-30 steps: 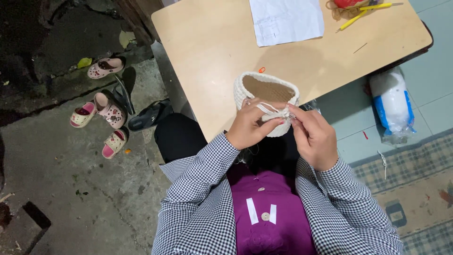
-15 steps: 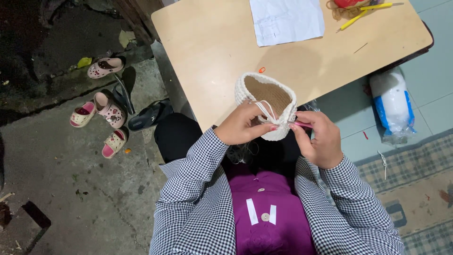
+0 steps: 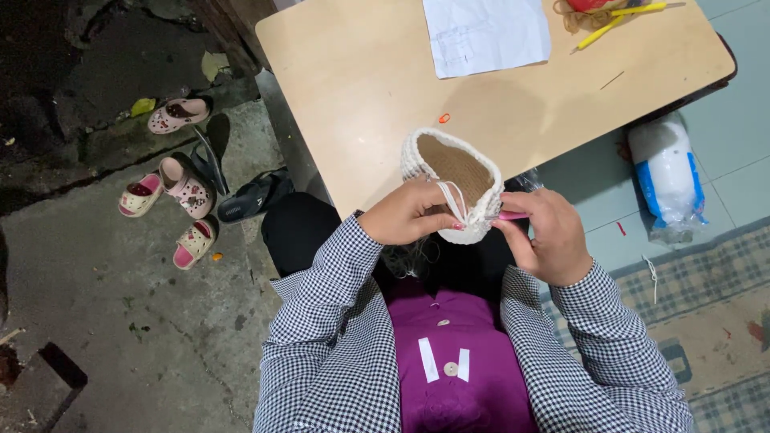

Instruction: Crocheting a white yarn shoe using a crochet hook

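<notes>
left hand (image 3: pixel 413 215): grip pinching white yarn strand (image 3: pixel 454 200) at crocheted shoe (image 3: pixel 453 178) | right hand (image 3: pixel 545 236): grip closed on pink hook (image 3: pixel 512 215) | shoe held over bench (image 3: pixel 361 88) near edge

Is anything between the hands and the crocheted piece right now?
Nothing visible. The left hand grips the white crocheted piece by its near rim, and the right hand brings a pink hook straight against that rim, above the table edge.
</notes>
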